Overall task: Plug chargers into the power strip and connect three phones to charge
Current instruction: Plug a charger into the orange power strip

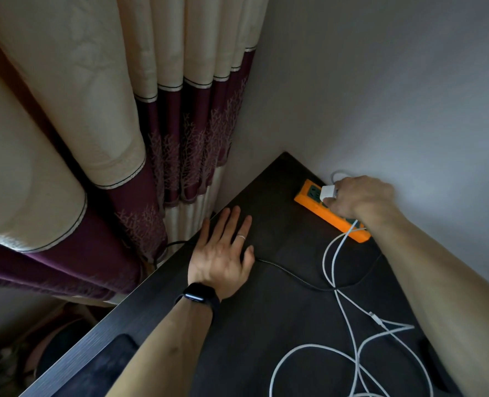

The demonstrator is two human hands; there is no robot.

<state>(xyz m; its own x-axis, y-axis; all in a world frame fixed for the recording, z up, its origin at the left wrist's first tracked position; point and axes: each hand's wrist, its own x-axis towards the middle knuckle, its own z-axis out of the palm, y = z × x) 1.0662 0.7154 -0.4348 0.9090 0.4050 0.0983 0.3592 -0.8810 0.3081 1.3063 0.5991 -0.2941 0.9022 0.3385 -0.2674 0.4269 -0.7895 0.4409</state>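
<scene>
An orange power strip (pixel 312 202) lies on the dark table (pixel 280 310) along the white wall. My right hand (pixel 361 199) grips a white charger block (pixel 327 193) at a socket near the strip's far end. White cables (pixel 343 299) run from the strip across the table and loop near the front edge. A black cable (pixel 289 273) crosses the table from under my left hand (pixel 223 253), which rests flat with fingers spread. A dark phone (pixel 105 365) lies near the table's left edge beside my left forearm.
Cream and maroon curtains (pixel 166 138) hang left of the table, close to its edge. The white wall (pixel 381 96) borders the table at the back right. A dark object (pixel 435 365) sits at the table's right front, partly behind my right arm.
</scene>
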